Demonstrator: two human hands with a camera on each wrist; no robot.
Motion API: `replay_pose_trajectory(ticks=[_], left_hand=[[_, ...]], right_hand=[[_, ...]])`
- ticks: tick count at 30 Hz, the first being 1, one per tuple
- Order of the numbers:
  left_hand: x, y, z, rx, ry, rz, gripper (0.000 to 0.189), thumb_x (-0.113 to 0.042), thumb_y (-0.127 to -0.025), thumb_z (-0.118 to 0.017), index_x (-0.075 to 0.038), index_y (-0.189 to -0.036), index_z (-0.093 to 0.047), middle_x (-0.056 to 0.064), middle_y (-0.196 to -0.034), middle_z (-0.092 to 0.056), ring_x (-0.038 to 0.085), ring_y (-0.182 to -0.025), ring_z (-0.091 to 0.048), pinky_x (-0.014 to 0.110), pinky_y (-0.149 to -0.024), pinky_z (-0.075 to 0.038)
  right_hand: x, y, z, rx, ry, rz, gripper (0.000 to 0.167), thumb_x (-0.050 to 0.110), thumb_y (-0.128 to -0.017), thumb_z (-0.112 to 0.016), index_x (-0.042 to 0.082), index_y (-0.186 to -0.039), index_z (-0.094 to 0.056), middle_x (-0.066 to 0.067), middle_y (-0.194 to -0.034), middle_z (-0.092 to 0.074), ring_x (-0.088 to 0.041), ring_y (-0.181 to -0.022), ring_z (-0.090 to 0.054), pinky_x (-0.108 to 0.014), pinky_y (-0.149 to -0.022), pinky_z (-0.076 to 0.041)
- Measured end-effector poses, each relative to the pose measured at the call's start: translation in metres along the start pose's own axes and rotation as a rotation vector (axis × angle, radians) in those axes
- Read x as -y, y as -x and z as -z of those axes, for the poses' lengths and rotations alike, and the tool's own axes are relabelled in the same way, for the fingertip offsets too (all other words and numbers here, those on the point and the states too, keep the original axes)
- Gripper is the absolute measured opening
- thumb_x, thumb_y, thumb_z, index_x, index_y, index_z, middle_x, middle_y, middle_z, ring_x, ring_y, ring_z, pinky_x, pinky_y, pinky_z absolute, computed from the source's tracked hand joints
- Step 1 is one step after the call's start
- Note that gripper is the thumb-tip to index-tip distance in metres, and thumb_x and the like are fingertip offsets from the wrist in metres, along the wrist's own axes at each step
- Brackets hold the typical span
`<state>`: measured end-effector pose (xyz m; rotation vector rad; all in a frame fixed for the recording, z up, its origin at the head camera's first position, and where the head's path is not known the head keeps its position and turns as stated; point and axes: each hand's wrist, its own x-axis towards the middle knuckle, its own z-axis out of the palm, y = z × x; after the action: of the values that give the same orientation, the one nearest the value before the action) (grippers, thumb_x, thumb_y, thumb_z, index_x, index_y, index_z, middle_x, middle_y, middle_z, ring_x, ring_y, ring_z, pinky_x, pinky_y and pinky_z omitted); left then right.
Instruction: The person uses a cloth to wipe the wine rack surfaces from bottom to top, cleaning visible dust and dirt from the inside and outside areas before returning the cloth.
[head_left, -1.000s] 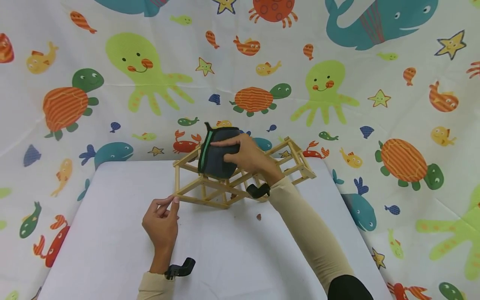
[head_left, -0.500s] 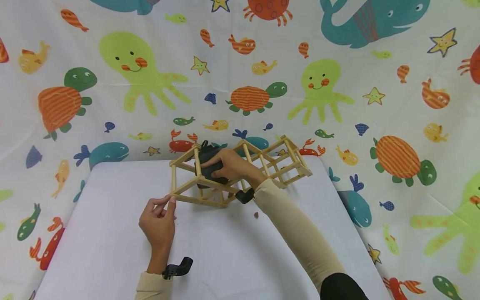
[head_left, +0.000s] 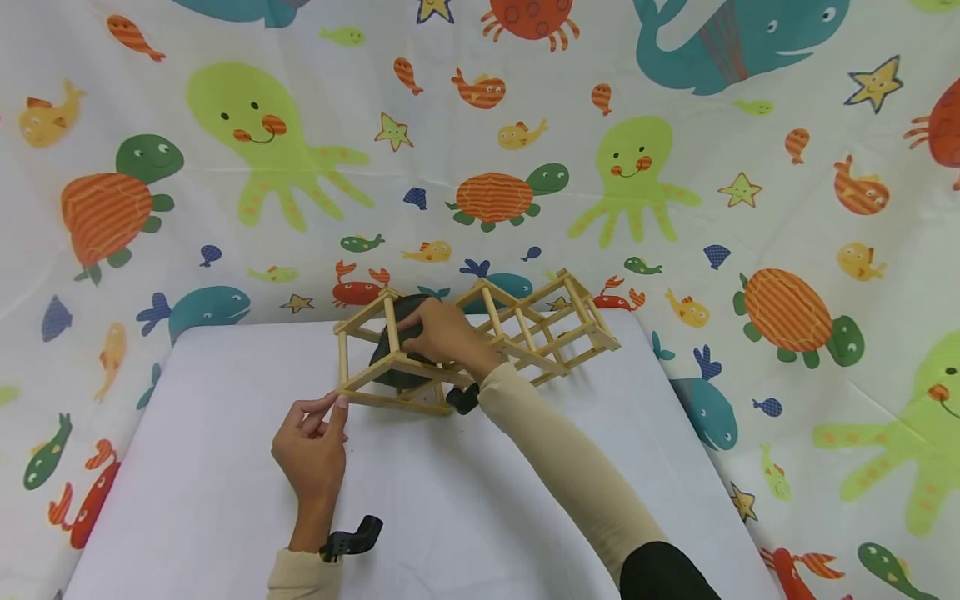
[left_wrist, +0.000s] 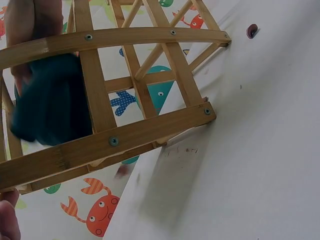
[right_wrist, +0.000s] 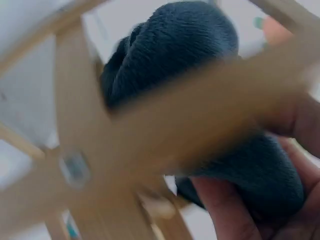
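Note:
A wooden slatted rack with several open bays stands at the back of the table. Inside its left bay is a dark blue-green cloth, folded and fuzzy in the right wrist view. My right hand grips this cloth from above, thumb and fingers bent on it. A blurred rail crosses in front of the cloth there and hides part of it. At the rack's near left bottom corner, my left hand pinches the wood between thumb and fingers. Only some of its fingertips show in the left wrist view.
The white tabletop extends in front of the rack. A small brown bit lies on it. Behind hangs a sea-animal print curtain, close to the rack's back. Black cameras are strapped to my wrists.
My right hand has brought the cloth down from above the rack into its left bay, and the cloth has tilted. My left hand keeps its hold on the corner. The head view shifts slightly.

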<state>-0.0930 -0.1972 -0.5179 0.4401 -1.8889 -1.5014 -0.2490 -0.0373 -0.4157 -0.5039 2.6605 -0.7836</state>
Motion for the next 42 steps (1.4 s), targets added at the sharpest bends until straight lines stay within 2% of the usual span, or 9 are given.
replay_pose_trajectory(ticks=[4, 9, 14, 21, 24, 28, 33, 37, 42], left_hand=[[0.002, -0.004, -0.002, 0.001, 0.003, -0.005, 0.017, -0.005, -0.093, -0.081, 0.004, -0.107, -0.076, 0.000, -0.072, -0.077, 0.005, -0.044, -0.047, 0.016, -0.042, -0.037], [0.021, -0.011, -0.002, 0.003, -0.036, 0.009, 0.019, -0.010, -0.094, -0.082, -0.001, -0.111, -0.078, 0.015, -0.089, -0.082, 0.006, -0.046, -0.050, 0.015, -0.043, -0.037], [0.030, -0.019, 0.001, 0.009, -0.059, -0.006, 0.022, -0.018, -0.096, -0.081, -0.006, -0.113, -0.078, 0.015, -0.111, -0.082, 0.003, -0.052, -0.055, 0.013, -0.048, -0.040], [0.023, -0.025, 0.005, 0.059, -0.198, -0.048, 0.032, -0.029, -0.099, -0.077, -0.012, -0.126, -0.075, 0.006, -0.121, -0.081, -0.011, -0.085, -0.061, 0.007, -0.072, -0.046], [0.013, -0.030, 0.007, 0.094, -0.246, -0.085, 0.038, -0.028, -0.099, -0.077, -0.018, -0.135, -0.072, 0.004, -0.131, -0.077, -0.005, -0.103, -0.063, 0.007, -0.086, -0.044], [-0.014, -0.044, 0.006, 0.217, -0.272, -0.125, 0.046, -0.030, -0.098, -0.078, -0.027, -0.143, -0.069, 0.005, -0.140, -0.072, 0.016, -0.125, -0.060, 0.030, -0.105, -0.049], [-0.048, -0.063, -0.011, 0.538, -0.283, -0.190, 0.061, -0.039, -0.095, -0.080, -0.029, -0.152, -0.061, 0.008, -0.162, -0.054, 0.036, -0.151, -0.039, 0.081, -0.110, -0.036], [-0.056, -0.072, -0.029, 0.722, -0.320, -0.251, 0.074, -0.045, -0.093, -0.080, -0.026, -0.159, -0.052, 0.005, -0.175, -0.033, 0.040, -0.161, -0.024, 0.087, -0.112, -0.026], [-0.052, -0.077, -0.041, 0.768, -0.325, -0.268, 0.076, -0.039, -0.094, -0.077, -0.020, -0.162, -0.047, 0.007, -0.177, -0.026, 0.043, -0.164, -0.020, 0.087, -0.114, -0.023]], right_hand=[[-0.005, 0.022, 0.038, -0.066, -0.003, 0.043, 0.032, 0.025, -0.095, -0.080, 0.037, -0.124, -0.080, -0.004, -0.092, -0.069, -0.008, -0.065, -0.050, -0.020, -0.056, -0.044], [-0.030, 0.054, 0.090, -0.245, -0.303, 0.191, 0.037, 0.022, -0.091, -0.086, 0.029, -0.126, -0.080, -0.012, -0.142, -0.067, -0.021, -0.121, -0.063, -0.032, -0.090, -0.063], [-0.088, 0.082, 0.137, -0.397, -0.558, 0.303, 0.041, 0.006, -0.089, -0.086, 0.015, -0.129, -0.078, -0.016, -0.137, -0.070, -0.025, -0.121, -0.065, -0.030, -0.091, -0.064], [-0.191, 0.113, 0.171, -0.599, -0.659, 0.213, 0.043, -0.003, -0.091, -0.080, 0.007, -0.132, -0.075, -0.011, -0.137, -0.064, -0.016, -0.118, -0.066, -0.020, -0.088, -0.062], [-0.223, 0.122, 0.174, -0.645, -0.642, 0.141, 0.043, -0.003, -0.091, -0.080, 0.009, -0.133, -0.075, -0.011, -0.140, -0.062, -0.012, -0.118, -0.066, -0.018, -0.087, -0.061], [-0.254, 0.121, 0.167, -0.599, -0.627, 0.111, 0.044, -0.002, -0.093, -0.079, 0.007, -0.135, -0.073, -0.006, -0.138, -0.064, -0.010, -0.120, -0.063, -0.016, -0.088, -0.060], [-0.271, 0.106, 0.150, -0.459, -0.619, 0.134, 0.044, 0.000, -0.094, -0.078, 0.003, -0.138, -0.070, -0.002, -0.136, -0.069, -0.014, -0.121, -0.066, -0.022, -0.089, -0.062], [-0.272, 0.093, 0.138, -0.401, -0.567, 0.096, 0.043, 0.006, -0.095, -0.079, 0.009, -0.137, -0.072, -0.009, -0.148, -0.066, -0.026, -0.137, -0.061, -0.040, -0.110, -0.056], [-0.268, 0.086, 0.134, -0.337, -0.423, -0.016, 0.040, 0.013, -0.096, -0.080, 0.020, -0.135, -0.075, -0.014, -0.157, -0.058, -0.033, -0.150, -0.049, -0.052, -0.118, -0.046]])
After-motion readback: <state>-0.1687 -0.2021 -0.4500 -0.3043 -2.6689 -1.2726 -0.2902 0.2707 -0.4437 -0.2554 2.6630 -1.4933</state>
